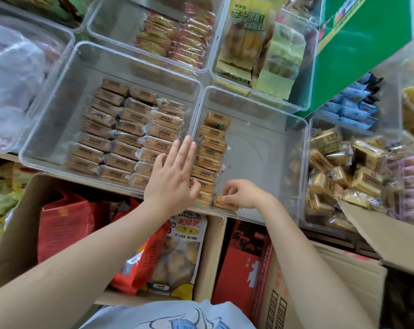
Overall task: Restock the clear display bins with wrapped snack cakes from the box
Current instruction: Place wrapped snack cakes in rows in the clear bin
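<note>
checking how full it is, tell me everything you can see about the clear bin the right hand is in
The clear bin is see-through plastic with rounded corners, set among similar bins. One column of tan wrapped snack cakes lines its left wall; the rest of its floor is bare. The right hand pinches a cake at the near edge.

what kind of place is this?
Likely a snack shop's bulk display: rows of clear bins hold wrapped cakes, with open stock cartons below. The right hand is placing a cake.
</note>
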Available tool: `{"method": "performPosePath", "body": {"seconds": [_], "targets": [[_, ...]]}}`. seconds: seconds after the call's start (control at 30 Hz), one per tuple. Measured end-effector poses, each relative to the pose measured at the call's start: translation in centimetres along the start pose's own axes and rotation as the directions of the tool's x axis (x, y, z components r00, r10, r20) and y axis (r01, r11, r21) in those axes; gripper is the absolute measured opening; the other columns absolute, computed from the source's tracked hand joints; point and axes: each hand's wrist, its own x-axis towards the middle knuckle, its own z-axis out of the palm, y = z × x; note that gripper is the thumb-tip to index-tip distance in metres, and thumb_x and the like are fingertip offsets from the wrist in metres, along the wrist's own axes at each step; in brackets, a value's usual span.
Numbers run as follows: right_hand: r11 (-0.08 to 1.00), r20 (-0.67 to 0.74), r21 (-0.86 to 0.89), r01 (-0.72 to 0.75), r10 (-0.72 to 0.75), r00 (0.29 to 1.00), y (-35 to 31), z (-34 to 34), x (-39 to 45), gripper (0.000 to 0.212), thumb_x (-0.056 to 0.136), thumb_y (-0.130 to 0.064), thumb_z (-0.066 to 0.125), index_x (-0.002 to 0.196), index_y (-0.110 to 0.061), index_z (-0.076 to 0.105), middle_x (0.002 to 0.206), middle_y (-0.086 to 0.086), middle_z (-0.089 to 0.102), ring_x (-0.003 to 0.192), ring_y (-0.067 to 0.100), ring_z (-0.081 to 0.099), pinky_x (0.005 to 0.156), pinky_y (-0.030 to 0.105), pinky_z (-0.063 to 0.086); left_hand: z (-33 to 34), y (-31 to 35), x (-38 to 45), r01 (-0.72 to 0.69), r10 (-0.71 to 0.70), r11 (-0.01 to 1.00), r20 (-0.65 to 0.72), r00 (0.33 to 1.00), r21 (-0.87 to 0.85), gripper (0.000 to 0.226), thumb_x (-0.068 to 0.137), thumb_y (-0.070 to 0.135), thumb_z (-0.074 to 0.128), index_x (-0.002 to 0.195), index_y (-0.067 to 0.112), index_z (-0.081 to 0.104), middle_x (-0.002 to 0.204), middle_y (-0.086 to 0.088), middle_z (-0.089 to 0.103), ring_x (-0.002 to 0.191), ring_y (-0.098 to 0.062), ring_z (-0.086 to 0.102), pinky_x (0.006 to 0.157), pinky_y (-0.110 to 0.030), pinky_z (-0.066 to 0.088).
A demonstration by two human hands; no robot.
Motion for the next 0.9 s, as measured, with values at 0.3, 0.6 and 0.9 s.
{"method": "performPosePath", "body": {"seconds": [0.3,0.6,0.9], "targets": [[0.997,-0.135,-0.082,-0.006,-0.005,0.991,-1.1,0.2,-3.4,0.023,0.095,-0.038,0.064,0.109,-0.02,0.065,0.122,0.007,0.062,0.111,0.024,0.057,0.089,0.033,0.045,-0.6,0.1,-0.2,-0.018,0.018,0.999,0.017,1.0,-0.034,0.08,0.094,0.044,0.029,0.162,0.012,0.001,0.169,-0.006,-0.005,0.156,-0.024,0.0,0.12,-0.048,0.021],[0.955,-0.74,0.012,0.296,-0.191,0.645,3.1,-2.6,-25.8,0.014,0.097,-0.025,0.061,0.098,-0.016,0.072,0.09,-0.004,0.067,0.081,0.007,0.06,0.075,0.023,0.049,-1.7,6.7,-3.4,-0.045,0.037,0.984,-0.053,0.998,-0.171,0.067,0.097,0.027,0.052,0.157,0.011,0.028,0.168,-0.012,0.012,0.156,-0.029,0.007,0.124,-0.05,0.011],[0.96,-0.781,0.275,0.055,0.19,0.596,20.4,6.7,-34.6,0.012,0.098,-0.027,0.058,0.09,-0.026,0.068,0.08,-0.012,0.065,0.076,0.007,0.061,0.069,0.026,0.047,-1.8,26.7,-19.0,-0.512,0.603,0.549,-0.11,0.79,-0.661,0.06,0.094,0.051,0.047,0.15,0.032,0.044,0.164,0.007,0.019,0.149,-0.003,0.009,0.117,-0.014,0.003]]}}
